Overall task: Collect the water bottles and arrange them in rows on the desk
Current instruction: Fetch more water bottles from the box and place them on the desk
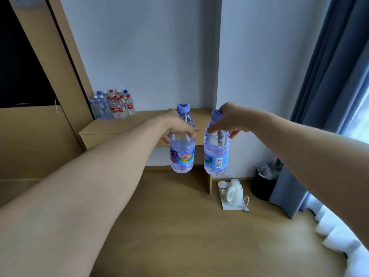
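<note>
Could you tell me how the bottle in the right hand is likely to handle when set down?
The bottle in the right hand looks mostly full, so probably heavy for its size. Its clear ribbed wall may dent under a tight grip. Tall and narrow, it could tip if set down tilted.

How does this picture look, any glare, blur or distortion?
Head view: daylight blows out the window at right; the wide lens bows the curtain and stretches the forearms; the left-hand bottle and right-hand bottle look sharp, the far bottle cluster softer.
</note>
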`<action>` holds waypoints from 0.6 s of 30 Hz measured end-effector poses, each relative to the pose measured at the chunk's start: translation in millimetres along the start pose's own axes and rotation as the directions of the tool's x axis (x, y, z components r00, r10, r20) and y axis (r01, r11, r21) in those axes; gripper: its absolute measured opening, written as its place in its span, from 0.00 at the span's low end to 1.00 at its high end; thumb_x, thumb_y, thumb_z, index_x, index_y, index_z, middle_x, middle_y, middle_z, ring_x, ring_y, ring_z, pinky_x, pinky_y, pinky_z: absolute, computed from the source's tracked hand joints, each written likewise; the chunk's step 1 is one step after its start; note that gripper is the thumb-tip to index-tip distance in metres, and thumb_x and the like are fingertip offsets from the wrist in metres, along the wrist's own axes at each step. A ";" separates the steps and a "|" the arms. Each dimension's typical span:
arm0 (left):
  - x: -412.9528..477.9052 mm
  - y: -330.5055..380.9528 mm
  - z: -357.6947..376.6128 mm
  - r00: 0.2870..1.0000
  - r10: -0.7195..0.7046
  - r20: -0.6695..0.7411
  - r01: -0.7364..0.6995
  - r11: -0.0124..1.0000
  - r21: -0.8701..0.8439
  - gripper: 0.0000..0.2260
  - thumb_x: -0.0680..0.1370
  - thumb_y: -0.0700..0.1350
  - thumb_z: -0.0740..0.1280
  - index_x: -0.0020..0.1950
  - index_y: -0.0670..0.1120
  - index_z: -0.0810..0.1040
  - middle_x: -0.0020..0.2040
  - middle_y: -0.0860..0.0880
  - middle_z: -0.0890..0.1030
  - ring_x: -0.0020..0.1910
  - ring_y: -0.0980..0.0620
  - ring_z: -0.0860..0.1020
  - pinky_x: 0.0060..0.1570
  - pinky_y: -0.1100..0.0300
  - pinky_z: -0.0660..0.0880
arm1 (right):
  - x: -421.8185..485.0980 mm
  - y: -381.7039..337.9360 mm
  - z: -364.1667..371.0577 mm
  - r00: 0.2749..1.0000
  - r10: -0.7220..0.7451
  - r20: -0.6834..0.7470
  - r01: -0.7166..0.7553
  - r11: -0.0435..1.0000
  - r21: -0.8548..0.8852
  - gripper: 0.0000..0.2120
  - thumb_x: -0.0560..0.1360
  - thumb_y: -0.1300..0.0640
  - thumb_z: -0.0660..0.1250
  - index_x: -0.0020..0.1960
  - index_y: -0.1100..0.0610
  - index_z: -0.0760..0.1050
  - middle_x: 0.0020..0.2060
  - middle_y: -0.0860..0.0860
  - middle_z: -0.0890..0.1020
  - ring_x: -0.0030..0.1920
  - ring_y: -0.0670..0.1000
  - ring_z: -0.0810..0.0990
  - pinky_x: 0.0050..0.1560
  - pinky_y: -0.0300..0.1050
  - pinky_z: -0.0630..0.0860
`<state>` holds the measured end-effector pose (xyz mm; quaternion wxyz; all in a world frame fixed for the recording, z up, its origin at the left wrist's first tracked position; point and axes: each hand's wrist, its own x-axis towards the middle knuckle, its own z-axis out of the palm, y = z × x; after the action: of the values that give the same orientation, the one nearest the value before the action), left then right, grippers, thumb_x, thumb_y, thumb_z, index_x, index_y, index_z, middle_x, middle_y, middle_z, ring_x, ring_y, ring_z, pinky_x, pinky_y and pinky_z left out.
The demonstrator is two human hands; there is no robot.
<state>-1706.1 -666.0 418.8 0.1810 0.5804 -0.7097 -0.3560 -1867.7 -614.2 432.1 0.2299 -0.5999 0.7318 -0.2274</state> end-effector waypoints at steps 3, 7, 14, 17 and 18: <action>46.5 -9.0 -21.3 0.998 -0.015 -0.057 0.014 1.000 -0.023 0.18 0.68 0.42 0.76 0.56 0.46 0.79 0.55 0.46 0.80 0.55 0.45 0.77 0.50 0.49 0.79 | 58.4 -16.0 8.5 0.999 -0.034 0.015 0.034 0.999 -0.011 0.24 0.67 0.54 0.77 0.58 0.61 0.72 0.50 0.58 0.79 0.47 0.57 0.81 0.43 0.49 0.82; 113.0 -21.2 -42.2 0.992 -0.060 -0.112 0.056 0.998 -0.037 0.18 0.66 0.42 0.77 0.54 0.47 0.79 0.55 0.46 0.80 0.54 0.45 0.78 0.51 0.49 0.79 | 137.4 -32.3 19.9 0.995 -0.086 0.052 0.086 0.996 -0.005 0.25 0.68 0.53 0.77 0.59 0.60 0.72 0.51 0.58 0.78 0.48 0.57 0.80 0.41 0.48 0.82; 231.4 -32.2 -83.1 0.975 -0.150 -0.164 0.141 0.988 -0.066 0.20 0.67 0.42 0.77 0.57 0.46 0.78 0.54 0.46 0.80 0.52 0.46 0.79 0.42 0.55 0.77 | 280.8 -64.2 31.0 0.970 -0.202 0.139 0.206 0.978 -0.018 0.22 0.68 0.55 0.76 0.56 0.62 0.73 0.50 0.58 0.79 0.46 0.57 0.81 0.45 0.51 0.82; 276.7 -39.0 -102.4 0.967 -0.176 -0.186 0.160 0.982 -0.098 0.20 0.67 0.42 0.77 0.57 0.46 0.77 0.53 0.46 0.79 0.53 0.45 0.78 0.49 0.51 0.78 | 334.5 -79.5 36.9 0.959 -0.239 0.153 0.244 0.970 -0.014 0.21 0.69 0.55 0.75 0.56 0.63 0.73 0.48 0.57 0.78 0.44 0.57 0.80 0.46 0.51 0.82; 290.8 -42.4 -108.2 0.963 -0.187 -0.193 0.171 0.980 -0.099 0.20 0.67 0.42 0.77 0.57 0.46 0.77 0.53 0.46 0.79 0.54 0.45 0.78 0.49 0.50 0.78 | 351.6 -84.2 39.7 0.956 -0.247 0.161 0.252 0.968 -0.013 0.21 0.69 0.55 0.75 0.56 0.63 0.74 0.48 0.57 0.77 0.44 0.58 0.81 0.46 0.51 0.82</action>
<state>-1679.9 -978.1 416.7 0.2422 0.6674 -0.6172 -0.3390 -1839.7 -976.9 429.5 0.2467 -0.7074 0.6332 -0.1943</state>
